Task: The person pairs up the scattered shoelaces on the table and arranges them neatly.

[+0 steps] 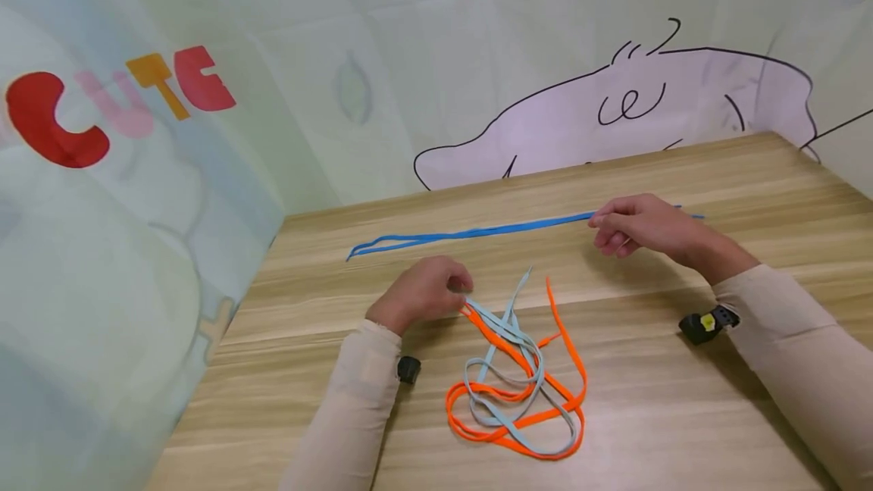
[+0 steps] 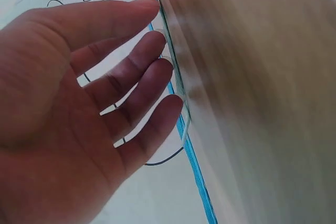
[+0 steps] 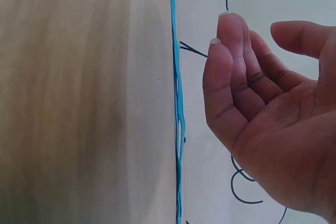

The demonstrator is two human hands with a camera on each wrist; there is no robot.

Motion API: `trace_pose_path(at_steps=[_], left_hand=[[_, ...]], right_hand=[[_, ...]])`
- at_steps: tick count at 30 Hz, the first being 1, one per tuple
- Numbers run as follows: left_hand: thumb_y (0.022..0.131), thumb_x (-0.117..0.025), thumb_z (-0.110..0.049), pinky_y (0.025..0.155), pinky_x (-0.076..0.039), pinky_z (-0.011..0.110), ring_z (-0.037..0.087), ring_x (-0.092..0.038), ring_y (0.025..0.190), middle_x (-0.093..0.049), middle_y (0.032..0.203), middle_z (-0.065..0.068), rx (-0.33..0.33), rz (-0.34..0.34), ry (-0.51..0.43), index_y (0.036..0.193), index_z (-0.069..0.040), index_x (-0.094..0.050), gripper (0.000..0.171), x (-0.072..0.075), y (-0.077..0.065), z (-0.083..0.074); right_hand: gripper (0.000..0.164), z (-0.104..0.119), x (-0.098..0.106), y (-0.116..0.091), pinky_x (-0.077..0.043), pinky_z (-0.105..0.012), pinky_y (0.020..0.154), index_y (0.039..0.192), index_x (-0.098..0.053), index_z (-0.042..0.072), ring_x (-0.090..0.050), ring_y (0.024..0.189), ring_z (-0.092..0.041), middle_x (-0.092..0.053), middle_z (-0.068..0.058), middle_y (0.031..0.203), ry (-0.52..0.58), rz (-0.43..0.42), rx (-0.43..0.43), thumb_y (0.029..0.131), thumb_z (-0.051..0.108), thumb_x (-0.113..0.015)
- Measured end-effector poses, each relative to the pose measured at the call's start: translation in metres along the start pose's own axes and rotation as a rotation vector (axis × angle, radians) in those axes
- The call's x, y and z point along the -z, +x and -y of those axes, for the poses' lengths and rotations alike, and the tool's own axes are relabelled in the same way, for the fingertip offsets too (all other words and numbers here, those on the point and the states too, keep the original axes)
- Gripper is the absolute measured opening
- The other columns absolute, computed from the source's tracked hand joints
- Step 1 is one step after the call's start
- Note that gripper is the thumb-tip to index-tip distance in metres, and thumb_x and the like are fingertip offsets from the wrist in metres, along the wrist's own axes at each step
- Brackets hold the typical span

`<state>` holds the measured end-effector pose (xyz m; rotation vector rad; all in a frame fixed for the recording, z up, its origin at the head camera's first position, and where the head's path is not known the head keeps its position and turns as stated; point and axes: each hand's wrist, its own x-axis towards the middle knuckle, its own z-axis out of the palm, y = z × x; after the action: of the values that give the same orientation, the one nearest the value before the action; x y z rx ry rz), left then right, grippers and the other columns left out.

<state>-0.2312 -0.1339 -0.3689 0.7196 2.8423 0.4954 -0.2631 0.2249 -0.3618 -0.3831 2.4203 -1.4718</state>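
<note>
- I see the left arm (image 1: 344,415), dressed in a pale beige cloth sleeve (image 1: 371,358), extending forward; the right arm (image 1: 811,370), dressed alike, enters from the right side.
- The bare left hand (image 1: 421,290) has fingers (image 2: 139,100) gently bent and slightly spread, the thumb (image 2: 105,24) near them.
- The bare right hand (image 1: 641,224), farther forward, has softly curved fingers (image 3: 219,85), its thumb (image 3: 302,35) standing apart.

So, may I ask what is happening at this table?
A person is working with flat laces on a wooden table. The right hand is near one end of the blue lace, which lies doubled and almost straight. The left hand is at the folded ends of an orange lace and a pale blue lace, loosely tangled together. Neither hand seems to grip anything; whether they touch the laces is unclear.
</note>
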Motion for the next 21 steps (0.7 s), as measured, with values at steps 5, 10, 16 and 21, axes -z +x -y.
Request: trace_pose_path(at_steps=[5, 10, 16, 21], left_hand=[[0.086, -0.073, -0.008, 0.085, -0.052, 0.032, 0.015, -0.059, 0.09, -0.067, 0.093, -0.005, 0.024, 0.02, 0.03, 0.095, -0.015, -0.074, 0.012, 0.0004, -0.0004, 0.0014], [0.087, -0.072, -0.01, 0.074, -0.05, 0.03, 0.016, -0.056, 0.081, -0.063, 0.082, -0.005, 0.064, 0.048, 0.02, 0.083, -0.017, -0.071, 0.008, 0.0008, -0.0019, 0.0011], [0.088, -0.072, -0.012, 0.069, -0.048, 0.029, 0.016, -0.055, 0.077, -0.062, 0.077, -0.006, 0.07, 0.06, 0.013, 0.079, -0.018, -0.069, 0.012, 0.0013, -0.0035, 0.0005], [0.087, -0.069, -0.01, 0.067, -0.048, 0.028, 0.015, -0.055, 0.075, -0.062, 0.076, -0.005, 0.054, 0.06, 0.003, 0.079, -0.017, -0.07, 0.011, 0.0031, -0.0039, 0.0007]], right_hand=[[0.041, 0.001, -0.001, 0.0003, -0.057, -0.034, 0.077, 0.122, -0.058, -0.006, -0.067, 0.089, -0.023, -0.069, -0.014, 0.099, -0.009, 0.002, 0.002, 0.105, 0.03, -0.055], [0.037, 0.0022, -0.0044, -0.001, -0.057, -0.034, 0.077, 0.122, -0.059, -0.007, -0.066, 0.088, -0.022, -0.069, -0.013, 0.097, -0.001, 0.013, 0.009, 0.105, 0.026, -0.054], [0.038, 0.0022, -0.0065, -0.0012, -0.057, -0.034, 0.077, 0.122, -0.059, -0.006, -0.067, 0.089, -0.023, -0.069, -0.013, 0.098, -0.02, 0.019, 0.005, 0.105, 0.027, -0.054], [0.04, 0.0034, -0.0072, -0.0013, -0.057, -0.034, 0.078, 0.123, -0.06, -0.005, -0.067, 0.09, -0.024, -0.069, -0.015, 0.1, -0.028, 0.027, 0.003, 0.105, 0.029, -0.055]])
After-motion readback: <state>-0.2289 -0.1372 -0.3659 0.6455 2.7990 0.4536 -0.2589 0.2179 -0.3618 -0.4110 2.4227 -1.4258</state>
